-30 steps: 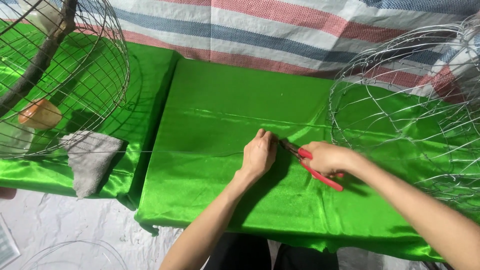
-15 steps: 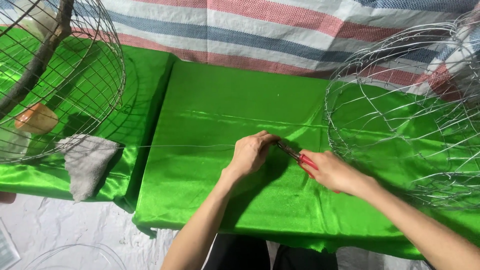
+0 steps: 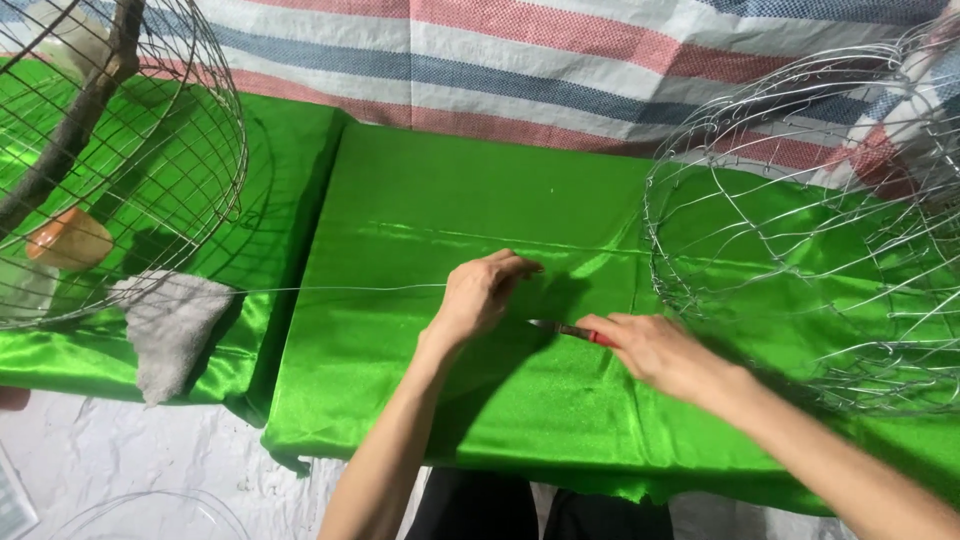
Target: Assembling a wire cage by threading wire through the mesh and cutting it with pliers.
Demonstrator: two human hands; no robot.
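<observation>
Left hand (image 3: 482,293) rests on green satin cloth (image 3: 430,200), fingers curled, pinching thin wire (image 3: 330,290) that runs leftward toward round wire cage (image 3: 120,160). Right hand (image 3: 650,350), just beside it, grips red-handled pliers (image 3: 566,330), metal tip pointing toward left hand, most of tool hidden in fist. Unfinished wire-frame basket (image 3: 800,250) sits at right on cloth. Grey rag (image 3: 170,325) lies at left by cage. Striped woven sheet (image 3: 560,60) covers background behind table.
</observation>
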